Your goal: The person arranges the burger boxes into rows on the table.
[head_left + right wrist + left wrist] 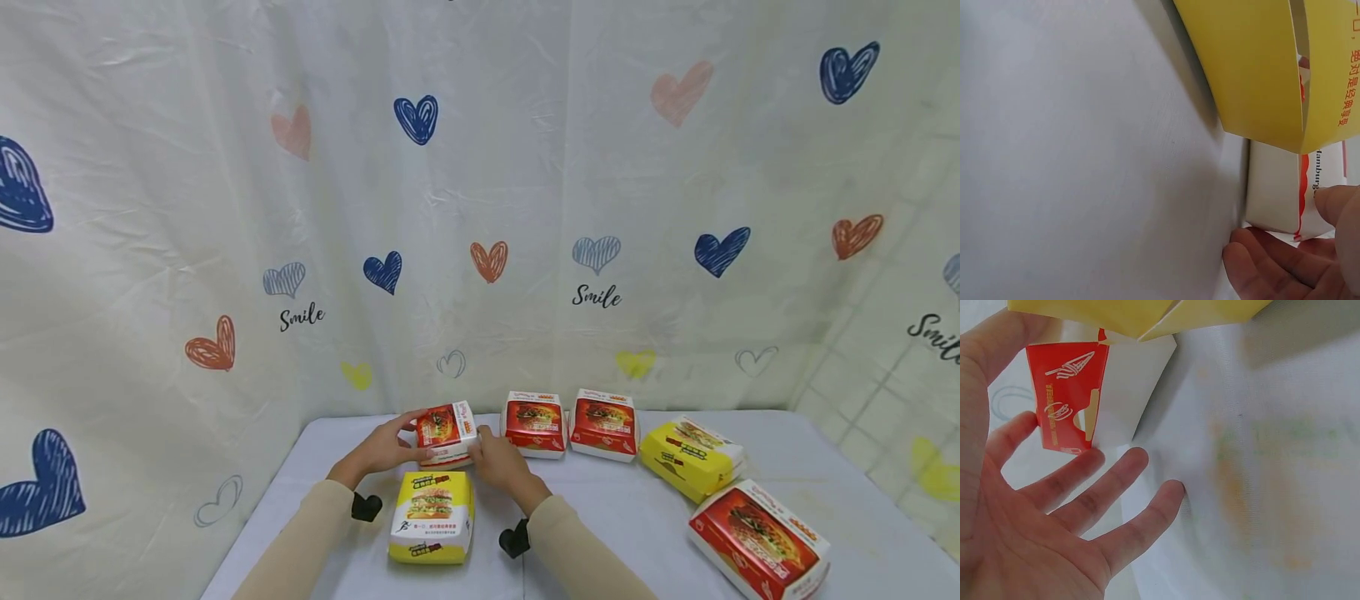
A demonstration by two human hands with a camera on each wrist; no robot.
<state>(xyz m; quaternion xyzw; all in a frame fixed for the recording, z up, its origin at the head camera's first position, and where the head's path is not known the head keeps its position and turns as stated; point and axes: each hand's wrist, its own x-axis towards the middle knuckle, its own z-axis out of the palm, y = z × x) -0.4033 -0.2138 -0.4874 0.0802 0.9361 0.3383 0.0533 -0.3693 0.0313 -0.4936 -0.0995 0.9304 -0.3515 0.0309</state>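
Observation:
A red-and-white burger box (446, 435) stands slightly tilted near the back left of the table, with a hand at each side. My left hand (386, 450) grips its left side, thumb along the front and fingers spread behind. From the right, my right hand (498, 460) holds the opposite side; in the right wrist view its thumb (1335, 203) lies on the box's white panel. Directly in front of it sits a yellow-and-white burger box (432, 517), between my forearms. That yellow box hides part of the red one in both wrist views.
Two red burger boxes (534, 423) (603, 423) stand in a row to the right, along the back. Farther right are a tilted yellow box (690, 457) and another red box (761, 537). A heart-printed curtain (525, 167) hangs behind the white-covered table (600, 517).

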